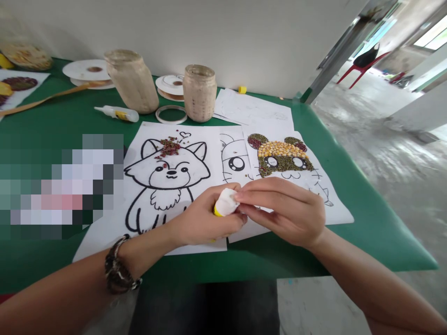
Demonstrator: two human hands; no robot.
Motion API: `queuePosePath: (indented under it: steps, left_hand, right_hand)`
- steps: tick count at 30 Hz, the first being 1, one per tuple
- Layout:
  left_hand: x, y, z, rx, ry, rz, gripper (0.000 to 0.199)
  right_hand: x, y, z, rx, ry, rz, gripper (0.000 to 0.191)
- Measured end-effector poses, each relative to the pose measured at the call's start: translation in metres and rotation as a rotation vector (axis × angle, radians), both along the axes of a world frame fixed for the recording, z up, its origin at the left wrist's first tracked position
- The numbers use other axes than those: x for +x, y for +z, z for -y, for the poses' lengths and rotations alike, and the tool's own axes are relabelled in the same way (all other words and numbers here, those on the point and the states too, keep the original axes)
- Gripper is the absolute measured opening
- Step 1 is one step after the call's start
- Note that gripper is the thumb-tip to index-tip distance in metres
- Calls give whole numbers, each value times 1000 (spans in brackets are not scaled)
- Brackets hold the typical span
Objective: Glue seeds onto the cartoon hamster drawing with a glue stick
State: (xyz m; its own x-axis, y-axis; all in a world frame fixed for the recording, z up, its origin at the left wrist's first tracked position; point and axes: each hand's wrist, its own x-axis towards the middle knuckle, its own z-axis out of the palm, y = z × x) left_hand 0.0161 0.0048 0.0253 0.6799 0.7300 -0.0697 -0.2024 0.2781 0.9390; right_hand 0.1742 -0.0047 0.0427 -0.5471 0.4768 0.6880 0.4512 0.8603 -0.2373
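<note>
My left hand [206, 211] is wrapped round a white and yellow glue bottle [226, 203], mostly hidden in the fist. The fingers of my right hand [284, 209] pinch at the bottle's white end; exactly what they grip there is hard to see. Both hands are above the sheets. Beneath and left of them lies a fox drawing [169, 204], with a pile of red and green beans [170, 147] on its forehead. To the right is a hamster drawing [324, 200], its head partly covered in yellow corn kernels [282, 150] and green beans [286, 165].
Behind the drawings stand two dusty jars [132, 83] [200, 93], ribbon spools [85, 70] and a tape roll [171, 114]. Another glue bottle [118, 113] lies on the green table [377, 232]. A yellow cap [242, 89] is near the wall. A blurred-out patch covers the left side.
</note>
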Motion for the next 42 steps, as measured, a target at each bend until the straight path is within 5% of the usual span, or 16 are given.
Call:
queuePosePath:
  steps: [16, 34, 42]
  left_hand:
    - [0, -4, -2, 8, 6, 14, 18]
    - [0, -5, -1, -48, -34, 26, 23]
    - [-3, -6, 0, -59, -90, -35, 21]
  right_hand:
    - [-3, 3, -3, -109, -2, -74, 13]
    - [-3, 5, -4, -508, 27, -412, 10]
    - [49, 12, -19, -309, -315, -283, 13]
